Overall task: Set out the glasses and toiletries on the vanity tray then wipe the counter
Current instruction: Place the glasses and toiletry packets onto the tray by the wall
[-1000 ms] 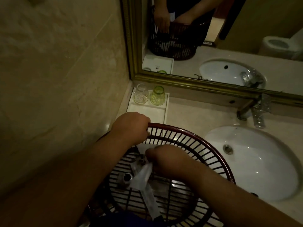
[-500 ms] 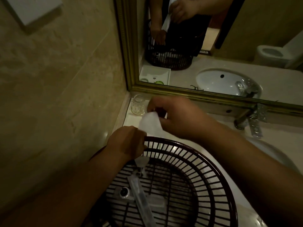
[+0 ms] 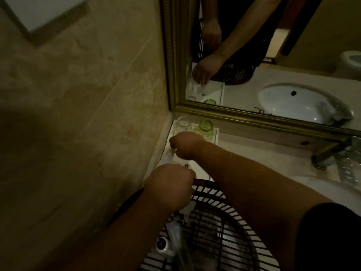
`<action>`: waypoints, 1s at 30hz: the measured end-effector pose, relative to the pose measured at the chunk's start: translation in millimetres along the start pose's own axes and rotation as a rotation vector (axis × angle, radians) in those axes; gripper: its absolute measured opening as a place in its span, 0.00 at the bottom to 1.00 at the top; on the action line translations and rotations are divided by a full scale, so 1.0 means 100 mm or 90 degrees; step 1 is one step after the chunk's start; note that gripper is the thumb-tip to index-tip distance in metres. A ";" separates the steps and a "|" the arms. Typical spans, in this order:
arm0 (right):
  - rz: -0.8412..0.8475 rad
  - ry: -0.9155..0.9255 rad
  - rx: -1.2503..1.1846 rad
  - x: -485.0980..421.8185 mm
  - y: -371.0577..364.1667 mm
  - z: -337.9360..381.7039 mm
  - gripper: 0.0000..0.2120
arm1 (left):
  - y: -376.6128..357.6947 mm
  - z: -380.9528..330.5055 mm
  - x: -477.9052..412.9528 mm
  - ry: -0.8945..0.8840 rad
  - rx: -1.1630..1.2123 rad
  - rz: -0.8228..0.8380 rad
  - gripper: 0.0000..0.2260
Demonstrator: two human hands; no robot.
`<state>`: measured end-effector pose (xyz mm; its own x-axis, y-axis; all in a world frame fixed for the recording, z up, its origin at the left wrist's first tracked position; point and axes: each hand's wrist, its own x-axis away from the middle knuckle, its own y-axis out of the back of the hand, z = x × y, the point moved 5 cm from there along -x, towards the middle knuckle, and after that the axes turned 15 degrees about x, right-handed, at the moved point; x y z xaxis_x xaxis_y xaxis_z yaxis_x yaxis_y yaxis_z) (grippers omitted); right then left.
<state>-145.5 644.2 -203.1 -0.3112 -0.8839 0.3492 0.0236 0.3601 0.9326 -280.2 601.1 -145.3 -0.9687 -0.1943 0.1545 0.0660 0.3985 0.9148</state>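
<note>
A white vanity tray [image 3: 201, 170] lies on the counter in the corner by the wall. At its far end stand a clear glass [image 3: 183, 123] and a green glass [image 3: 205, 127]. My right hand [image 3: 186, 144] is low over the tray's left side, fingers pinched on a white toiletry packet [image 3: 169, 154] that rests on the tray. My left hand [image 3: 170, 187] grips the near rim of a dark slatted basket [image 3: 214, 231]. Inside the basket lie a long clear-wrapped item [image 3: 178, 243] and a small round white container [image 3: 162, 245].
A white sink basin [image 3: 332, 192] and a metal faucet [image 3: 328, 155] are on the right. A gold-framed mirror [image 3: 234, 111] runs along the back. The tiled wall [image 3: 88, 114] closes off the left side of the counter.
My right hand has carried the white packet from above the basket down onto the left side of the tray. The left hand has stayed on the basket rim.
</note>
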 end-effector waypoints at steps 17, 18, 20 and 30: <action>0.143 -0.007 -0.081 0.29 -0.19 -0.09 0.20 | 0.00 -0.01 0.02 -0.016 -0.005 -0.028 0.07; 0.086 -0.024 -0.094 0.37 -0.05 -0.11 0.17 | 0.01 -0.01 0.02 -0.015 -0.008 -0.028 0.07; -0.043 -0.062 -0.123 0.60 0.23 -0.13 0.12 | 0.04 -0.03 0.03 -0.011 -0.013 -0.027 0.07; -0.388 0.080 -0.209 2.42 0.45 0.42 0.13 | 0.02 -0.01 -0.01 0.018 -0.015 -0.006 0.06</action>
<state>-259.2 459.4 -80.5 -0.2481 -0.9347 -0.2544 0.1722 -0.3010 0.9380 -278.7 600.7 -143.6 -0.9620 -0.2236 0.1568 0.0633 0.3759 0.9245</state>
